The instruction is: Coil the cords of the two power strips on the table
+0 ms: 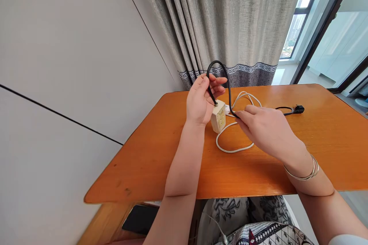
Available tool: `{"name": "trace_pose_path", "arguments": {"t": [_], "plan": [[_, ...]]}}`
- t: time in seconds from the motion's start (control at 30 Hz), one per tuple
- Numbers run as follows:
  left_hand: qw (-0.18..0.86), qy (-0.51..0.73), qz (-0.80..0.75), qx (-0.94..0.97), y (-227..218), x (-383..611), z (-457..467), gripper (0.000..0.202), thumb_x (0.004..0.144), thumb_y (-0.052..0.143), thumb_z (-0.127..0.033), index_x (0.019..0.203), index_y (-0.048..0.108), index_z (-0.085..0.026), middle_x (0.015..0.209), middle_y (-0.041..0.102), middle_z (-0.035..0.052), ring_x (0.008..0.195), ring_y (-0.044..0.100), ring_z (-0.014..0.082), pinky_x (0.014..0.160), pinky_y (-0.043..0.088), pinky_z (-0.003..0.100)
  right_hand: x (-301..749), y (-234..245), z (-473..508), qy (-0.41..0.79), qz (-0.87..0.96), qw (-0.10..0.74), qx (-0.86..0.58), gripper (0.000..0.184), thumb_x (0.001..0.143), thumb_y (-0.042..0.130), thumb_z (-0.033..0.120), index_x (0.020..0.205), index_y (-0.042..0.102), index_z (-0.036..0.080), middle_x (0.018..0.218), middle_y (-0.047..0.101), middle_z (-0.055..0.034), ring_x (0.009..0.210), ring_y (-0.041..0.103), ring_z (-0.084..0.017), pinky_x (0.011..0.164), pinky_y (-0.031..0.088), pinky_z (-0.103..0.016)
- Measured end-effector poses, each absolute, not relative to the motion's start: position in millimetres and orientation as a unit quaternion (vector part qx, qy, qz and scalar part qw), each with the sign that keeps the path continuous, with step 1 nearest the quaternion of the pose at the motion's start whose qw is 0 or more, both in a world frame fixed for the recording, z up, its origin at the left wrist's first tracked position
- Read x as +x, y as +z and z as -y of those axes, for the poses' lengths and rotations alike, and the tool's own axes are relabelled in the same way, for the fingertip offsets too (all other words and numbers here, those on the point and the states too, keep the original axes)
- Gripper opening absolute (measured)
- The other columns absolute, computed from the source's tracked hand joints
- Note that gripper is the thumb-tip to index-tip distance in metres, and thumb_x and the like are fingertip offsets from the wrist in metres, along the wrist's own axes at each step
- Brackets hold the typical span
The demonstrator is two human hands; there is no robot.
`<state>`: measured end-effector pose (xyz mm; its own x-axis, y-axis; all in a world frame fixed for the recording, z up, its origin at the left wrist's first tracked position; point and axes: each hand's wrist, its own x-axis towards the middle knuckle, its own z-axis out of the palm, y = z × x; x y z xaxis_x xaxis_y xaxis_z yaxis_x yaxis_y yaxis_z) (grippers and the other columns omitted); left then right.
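My left hand [199,99] pinches a black power cord [229,88] between thumb and index finger, the other fingers loosely curled. The cord enters the top of a cream extension socket [219,118], which is upright beside my left palm; whether it rests on the table I cannot tell. From there the cord arches up and comes down to my right hand [267,130], whose fingers close on it palm down. Beyond that hand lies the cord's black plug [299,109]. A white cable [234,151] loops across the table around the socket, partly hidden under my right hand.
The orange-brown wooden table [143,172] has rounded corners. A white wall [71,53] borders it on the left and a grey curtain [244,19] hangs behind. Below the front edge lies a dark phone-like slab [140,218]. A glass door stands at the right.
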<state>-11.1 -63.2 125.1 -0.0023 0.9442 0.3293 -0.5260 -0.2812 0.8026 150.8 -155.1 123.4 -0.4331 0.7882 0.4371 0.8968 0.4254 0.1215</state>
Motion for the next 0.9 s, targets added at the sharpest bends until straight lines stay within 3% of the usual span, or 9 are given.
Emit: {"name": "trace_pose_path", "arguments": {"t": [0.17,0.3,0.47,0.57,0.67,0.9], "plan": [[0.591,0.596,-0.233,0.492,118,0,71,0.022,0.094,0.064,-0.036,0.082,0.056,-0.019,0.077,0.074,0.0007,0.062,0.069,0.0108,0.068,0.057,0.024,161,111,147,-0.228,0.855,0.301,-0.354,0.033,0.105,0.043,0.027,0.094,0.073,0.018,0.072,0.063,-0.0015,0.06,0.05,-0.011,0.055,0.028,-0.028],[0.612,0.56,-0.201,0.521,113,10,78,0.02,0.091,0.067,-0.033,0.08,0.058,-0.019,0.068,0.068,-0.0012,0.062,0.066,0.0105,0.064,0.055,0.021,168,106,132,-0.225,0.824,0.42,-0.308,0.027,0.102,0.054,0.033,0.089,0.074,0.021,0.077,0.065,-0.0013,0.066,0.056,-0.01,0.06,0.037,-0.025],[0.637,0.503,-0.192,0.552,110,18,86,0.031,0.082,0.075,-0.044,0.08,0.059,-0.018,0.064,0.06,-0.0021,0.052,0.056,0.0085,0.048,0.045,0.018,174,110,121,-0.206,0.78,0.521,-0.279,0.017,0.094,0.067,0.037,0.093,0.074,0.022,0.079,0.061,-0.0019,0.068,0.055,-0.012,0.061,0.045,-0.026],[0.641,0.477,-0.188,0.571,109,20,88,0.041,0.075,0.079,-0.051,0.08,0.058,-0.017,0.061,0.056,-0.0038,0.042,0.042,0.0042,0.038,0.03,0.016,177,113,117,-0.182,0.769,0.541,-0.287,0.017,0.092,0.068,0.038,0.098,0.075,0.024,0.09,0.061,-0.0042,0.076,0.057,-0.015,0.066,0.05,-0.03],[0.643,0.461,-0.178,0.585,109,19,88,0.042,0.075,0.078,-0.053,0.08,0.056,-0.017,0.055,0.054,-0.0048,0.039,0.033,0.0026,0.037,0.021,0.016,182,114,112,-0.157,0.769,0.544,-0.297,0.019,0.092,0.067,0.041,0.101,0.076,0.026,0.094,0.06,-0.0055,0.084,0.059,-0.018,0.071,0.053,-0.034],[0.647,0.473,-0.179,0.571,110,16,88,0.039,0.086,0.066,-0.052,0.075,0.054,-0.017,0.041,0.042,-0.0066,0.035,0.024,0.0033,0.039,0.016,0.017,189,112,104,-0.093,0.76,0.545,-0.341,0.024,0.096,0.06,0.041,0.105,0.078,0.028,0.098,0.059,-0.0072,0.081,0.058,-0.017,0.067,0.055,-0.035]]}}
